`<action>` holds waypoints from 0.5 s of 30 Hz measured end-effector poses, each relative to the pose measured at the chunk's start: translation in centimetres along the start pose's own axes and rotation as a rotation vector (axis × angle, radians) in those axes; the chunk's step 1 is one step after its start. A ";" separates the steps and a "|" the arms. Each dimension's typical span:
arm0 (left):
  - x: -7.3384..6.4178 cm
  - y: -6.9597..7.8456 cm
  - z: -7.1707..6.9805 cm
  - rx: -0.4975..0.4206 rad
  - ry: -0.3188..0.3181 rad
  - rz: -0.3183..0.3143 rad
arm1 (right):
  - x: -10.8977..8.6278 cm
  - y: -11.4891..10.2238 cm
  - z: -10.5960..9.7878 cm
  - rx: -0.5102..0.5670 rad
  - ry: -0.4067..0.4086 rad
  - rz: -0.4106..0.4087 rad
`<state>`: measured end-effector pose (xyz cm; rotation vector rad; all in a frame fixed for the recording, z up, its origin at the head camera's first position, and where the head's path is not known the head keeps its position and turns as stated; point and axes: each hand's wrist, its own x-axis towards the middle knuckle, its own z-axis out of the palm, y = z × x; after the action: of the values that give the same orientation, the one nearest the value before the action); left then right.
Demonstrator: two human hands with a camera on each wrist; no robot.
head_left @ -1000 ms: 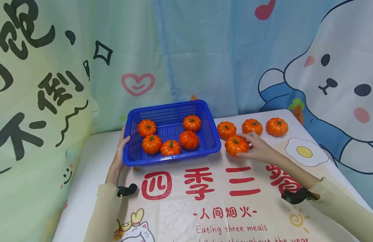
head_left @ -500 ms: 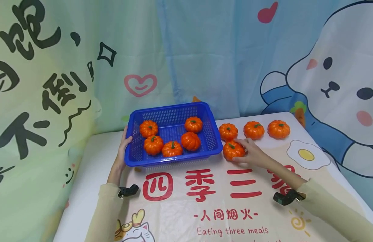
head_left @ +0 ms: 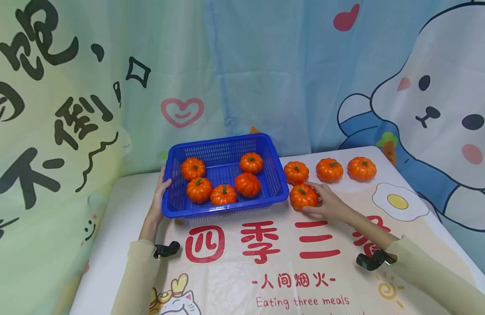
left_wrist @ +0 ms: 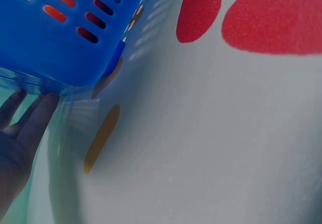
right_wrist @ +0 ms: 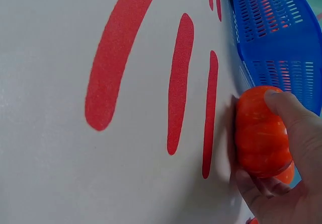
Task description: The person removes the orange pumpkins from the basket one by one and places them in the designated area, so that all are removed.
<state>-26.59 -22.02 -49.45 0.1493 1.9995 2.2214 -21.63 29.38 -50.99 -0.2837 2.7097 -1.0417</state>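
A blue plastic basket (head_left: pixel 222 211) with slotted walls holds several small orange pumpkins (head_left: pixel 223 195). My left hand (head_left: pixel 157 197) rests against the basket's left end, its thumb at the rim; in the left wrist view, straight fingers (left_wrist: pixel 37 116) touch the basket's outer side. Just right of the basket, my right hand (head_left: pixel 326 202) grips a small orange pumpkin (head_left: pixel 302 197) with a green stem, low at the table. In the right wrist view, the thumb lies over the held pumpkin (right_wrist: pixel 259 133), fingers partly hidden behind it.
Behind the held pumpkin stand three more in a row along the back: a near pumpkin (head_left: pixel 296 172), a middle pumpkin (head_left: pixel 329 169) and a far-right pumpkin (head_left: pixel 362 169). A printed cloth (head_left: pixel 234 280) covers the table before a hanging curtain (head_left: pixel 262 87).
My right hand has shifted the gripped pumpkin slightly left, up beside the basket, and has held still there over the last half second. The left hand stays at the basket.
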 end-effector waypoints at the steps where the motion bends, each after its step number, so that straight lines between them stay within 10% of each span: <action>1: 0.0 0.0 0.0 -0.001 0.001 0.000 | 0.0 0.1 0.0 0.001 0.000 -0.001; 15: 0.5 -1.1 -0.5 0.007 0.016 -0.002 | 0.1 0.4 0.2 -0.016 0.021 -0.028</action>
<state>-27.14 -22.30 -50.63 0.1298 2.0149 2.2214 -21.70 29.51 -51.46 -0.3156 2.7408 -1.0369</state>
